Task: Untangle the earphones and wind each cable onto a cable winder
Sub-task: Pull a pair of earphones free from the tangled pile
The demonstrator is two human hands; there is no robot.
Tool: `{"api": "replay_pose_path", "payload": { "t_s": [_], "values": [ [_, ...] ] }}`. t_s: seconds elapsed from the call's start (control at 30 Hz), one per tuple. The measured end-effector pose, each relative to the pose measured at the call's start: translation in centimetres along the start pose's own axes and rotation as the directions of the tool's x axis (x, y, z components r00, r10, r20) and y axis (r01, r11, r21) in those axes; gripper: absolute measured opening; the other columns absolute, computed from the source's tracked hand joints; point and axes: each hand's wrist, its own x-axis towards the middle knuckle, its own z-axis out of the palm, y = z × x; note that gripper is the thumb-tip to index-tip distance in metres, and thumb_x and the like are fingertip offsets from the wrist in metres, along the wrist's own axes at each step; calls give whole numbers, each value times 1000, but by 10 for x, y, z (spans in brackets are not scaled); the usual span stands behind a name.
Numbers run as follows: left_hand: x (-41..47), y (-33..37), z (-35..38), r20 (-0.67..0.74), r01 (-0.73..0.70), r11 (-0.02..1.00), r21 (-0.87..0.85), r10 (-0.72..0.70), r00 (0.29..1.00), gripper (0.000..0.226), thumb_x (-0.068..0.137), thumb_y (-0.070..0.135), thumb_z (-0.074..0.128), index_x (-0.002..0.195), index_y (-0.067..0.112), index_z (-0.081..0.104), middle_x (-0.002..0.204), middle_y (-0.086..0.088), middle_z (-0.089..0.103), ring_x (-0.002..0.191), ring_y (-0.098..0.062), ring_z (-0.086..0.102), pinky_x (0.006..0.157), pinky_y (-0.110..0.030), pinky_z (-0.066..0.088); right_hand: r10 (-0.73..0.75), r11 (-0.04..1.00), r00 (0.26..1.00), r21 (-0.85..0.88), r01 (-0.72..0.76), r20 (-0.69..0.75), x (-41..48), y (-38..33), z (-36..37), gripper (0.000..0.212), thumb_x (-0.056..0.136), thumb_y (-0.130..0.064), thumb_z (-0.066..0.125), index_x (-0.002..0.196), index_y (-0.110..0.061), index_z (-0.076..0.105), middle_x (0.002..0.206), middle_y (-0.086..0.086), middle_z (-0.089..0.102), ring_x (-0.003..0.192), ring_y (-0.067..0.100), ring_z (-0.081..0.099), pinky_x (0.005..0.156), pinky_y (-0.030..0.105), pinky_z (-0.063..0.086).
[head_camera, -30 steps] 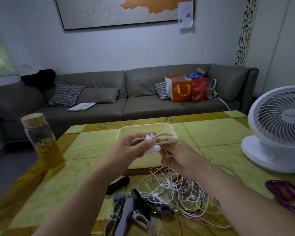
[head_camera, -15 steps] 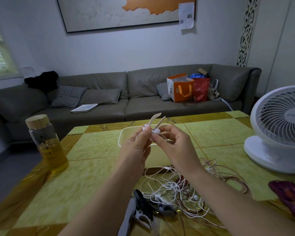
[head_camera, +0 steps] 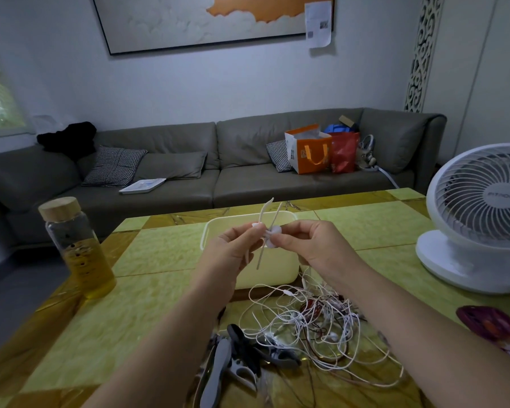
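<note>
We pinch the white cable winder (head_camera: 273,234) between the fingertips of both hands, left hand (head_camera: 228,254) and right hand (head_camera: 312,245), with its strips pointing up and one hanging down. Just behind the hands sits a cream tray (head_camera: 277,275), its contents hidden. The tangled earphones (head_camera: 312,319) lie below the right hand, with grey winders (head_camera: 233,357) beside them. A bottle (head_camera: 77,248) of yellow liquid stands left of the left hand. The hands have parted slightly since half a second ago.

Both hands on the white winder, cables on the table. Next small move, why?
Probably keep the winder in the left hand and lower the right hand to the tangle for a loose end: both hands pinch the winder above the tray, nothing looks wound on it, and the tangle lies untouched on the table.
</note>
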Motion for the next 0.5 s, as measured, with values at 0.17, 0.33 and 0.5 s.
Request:
{"api": "replay_pose_path", "payload": {
  "t_s": [0.17,0.33,0.5],
  "values": [
    [7,15,-14,174,29,988,153,-56,983,42,70,28,68,106,7,69,81,-1,70,74,-9,63,68,-19,50,-38,982,999,-185,44,36,3,-8,-8,13,77,-28,76,86,-19,72,70,-13,70,61,-9,61,56,3,41],
    [7,22,-13,196,2,961,277,-58,979,31,66,28,67,93,13,71,85,-1,73,82,-11,67,74,-21,53,-47,961,998,-269,58,47,7,-10,-13,18,76,-33,76,88,-20,74,84,-7,75,83,1,68,77,11,50],
    [5,19,-8,153,-40,970,241,3,988,26,68,28,69,90,15,72,84,-1,73,82,-11,66,80,-25,52,-44,965,998,-255,52,38,8,-12,-15,21,77,-29,77,93,-16,74,86,-4,75,83,2,69,77,15,49]
  ]
}}
